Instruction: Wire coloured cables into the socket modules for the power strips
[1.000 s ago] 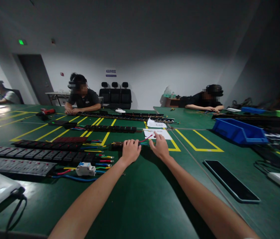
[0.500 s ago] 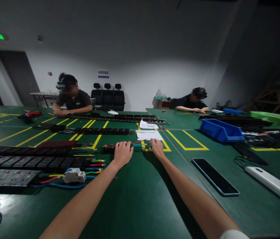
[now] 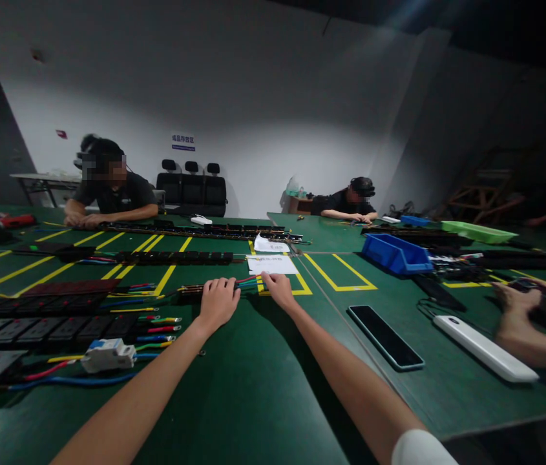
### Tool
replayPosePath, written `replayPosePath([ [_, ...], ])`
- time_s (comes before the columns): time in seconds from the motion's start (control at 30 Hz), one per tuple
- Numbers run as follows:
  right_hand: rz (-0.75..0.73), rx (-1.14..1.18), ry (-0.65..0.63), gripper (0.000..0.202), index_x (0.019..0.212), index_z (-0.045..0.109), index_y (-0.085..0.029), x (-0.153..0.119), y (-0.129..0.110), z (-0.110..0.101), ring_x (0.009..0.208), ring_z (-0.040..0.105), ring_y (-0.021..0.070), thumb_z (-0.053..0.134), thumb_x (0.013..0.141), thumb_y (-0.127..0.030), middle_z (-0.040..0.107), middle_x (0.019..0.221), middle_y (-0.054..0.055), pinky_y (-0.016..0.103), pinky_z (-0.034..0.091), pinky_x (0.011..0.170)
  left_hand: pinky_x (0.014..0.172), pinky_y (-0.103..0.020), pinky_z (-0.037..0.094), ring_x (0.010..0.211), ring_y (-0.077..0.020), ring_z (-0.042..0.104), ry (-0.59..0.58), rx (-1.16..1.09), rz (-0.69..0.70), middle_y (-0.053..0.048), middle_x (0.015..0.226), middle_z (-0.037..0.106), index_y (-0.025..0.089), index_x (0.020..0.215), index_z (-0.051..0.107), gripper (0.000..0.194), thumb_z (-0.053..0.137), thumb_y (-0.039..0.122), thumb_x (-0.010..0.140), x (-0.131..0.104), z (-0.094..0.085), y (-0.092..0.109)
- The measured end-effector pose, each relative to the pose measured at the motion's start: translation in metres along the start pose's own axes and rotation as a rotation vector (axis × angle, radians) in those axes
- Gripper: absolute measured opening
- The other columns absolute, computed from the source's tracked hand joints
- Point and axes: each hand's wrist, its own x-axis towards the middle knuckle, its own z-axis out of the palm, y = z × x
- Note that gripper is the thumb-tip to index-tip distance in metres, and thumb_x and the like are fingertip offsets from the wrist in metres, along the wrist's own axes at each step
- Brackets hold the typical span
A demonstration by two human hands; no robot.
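Left hand (image 3: 221, 300): over one wired strip (image 3: 191, 291), its hold hidden
Right hand (image 3: 278, 290): pinches the wires (image 3: 252, 282)
Wired strip: centre, nearer than two paper sheets (image 3: 273, 265)
Green tabletop (image 3: 234, 394): spreads between forearms (image 3: 156, 378); one smartphone (image 3: 386, 337) right

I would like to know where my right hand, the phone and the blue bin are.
Right hand (image 3: 280, 292), head view: back of the hand.
Phone (image 3: 386, 338), head view: middle of its dark screen.
Blue bin (image 3: 378, 254), head view: its outer side wall.

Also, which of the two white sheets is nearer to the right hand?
The flatter sheet, just beyond the right hand; the curled sheet lies farther back.
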Motion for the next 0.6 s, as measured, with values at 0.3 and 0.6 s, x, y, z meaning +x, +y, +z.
replayPosePath([
  [0.3, 0.359, 0.344, -0.019, 0.037, 0.06, 0.058, -0.018, 0.008, -0.008, 0.014, 0.052, 0.042, 0.0126, 0.051, 0.081, -0.047, 0.051, 0.055, -0.001, 0.025, 0.03, 0.05, 0.1, -0.045, 0.038, 0.11, -0.0285, 0.059, 0.011, 0.027, 0.005, -0.013, 0.114, 0.068, 0.019, 0.122, 0.062, 0.035, 0.042, 0.037, 0.1, 0.0, 0.0, 0.0],
  [0.6, 0.177, -0.006, -0.121, 0.049, 0.069, 0.069, -0.016, 0.009, -0.003, -0.01, 0.064, 0.057, 0.0163, 0.046, 0.093, -0.052, 0.068, 0.071, 0.007, 0.025, 0.031, 0.056, 0.096, -0.045, 0.04, 0.106, -0.0271, 0.061, 0.025, 0.013, -0.011, -0.012, 0.111, 0.07, 0.018, 0.118, 0.065, 0.045, 0.03, 0.041, 0.104, 0.001, -0.001, 0.001],
])
